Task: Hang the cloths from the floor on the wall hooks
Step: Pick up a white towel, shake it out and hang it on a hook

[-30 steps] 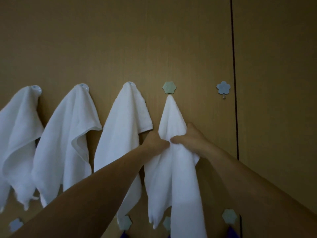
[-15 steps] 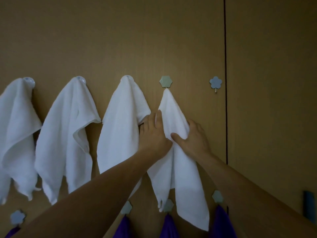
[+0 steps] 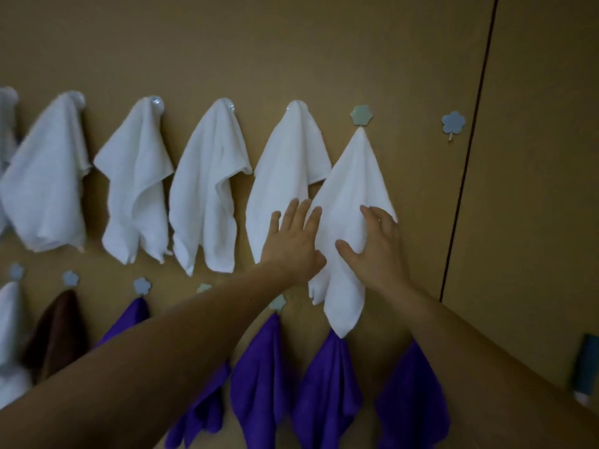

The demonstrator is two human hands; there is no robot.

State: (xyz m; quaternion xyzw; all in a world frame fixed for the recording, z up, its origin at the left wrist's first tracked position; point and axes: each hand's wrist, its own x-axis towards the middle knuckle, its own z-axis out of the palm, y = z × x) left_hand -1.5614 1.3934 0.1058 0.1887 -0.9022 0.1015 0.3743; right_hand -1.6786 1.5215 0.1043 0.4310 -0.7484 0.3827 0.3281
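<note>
1. Right edge: a dark vertical seam (image 3: 461,189) cuts the brown wall (image 3: 291,43), leaning slightly. Plain panel runs on to the right of it, which is the widest open stretch in view.
2. Just left of the seam sits a bare blue flower hook (image 3: 453,122), well apart from both hands.
3. Upper row: the white cloth (image 3: 353,176) hangs by one corner from the green flower hook (image 3: 361,115). It is the rightmost in the row, and its lower point dangles over the row below.
4. The neighbouring white cloth (image 3: 285,163) hangs touching its left edge. Further white cloths (image 3: 207,189) hang close together off to the left, and the farthest one is blurred at the frame edge.
5. Lower row: small flower hooks (image 3: 142,285) carry purple cloths (image 3: 259,367), packed close, with a brown cloth (image 3: 56,332) at far left.
6. Low right, near the frame edge, is a teal upright object (image 3: 586,364). Too little of it shows to say what it is.
7. Left hand (image 3: 291,244): fingers straight and spread, laid flat across the meeting edges of the two rightmost white cloths. It grips nothing.
8. Right hand (image 3: 379,254): flat on the white cloth's right half, thumb out to the left, pressing the fabric to the wall.
9. Both forearms reach in from the near lower edge and cross in front of the purple row.
</note>
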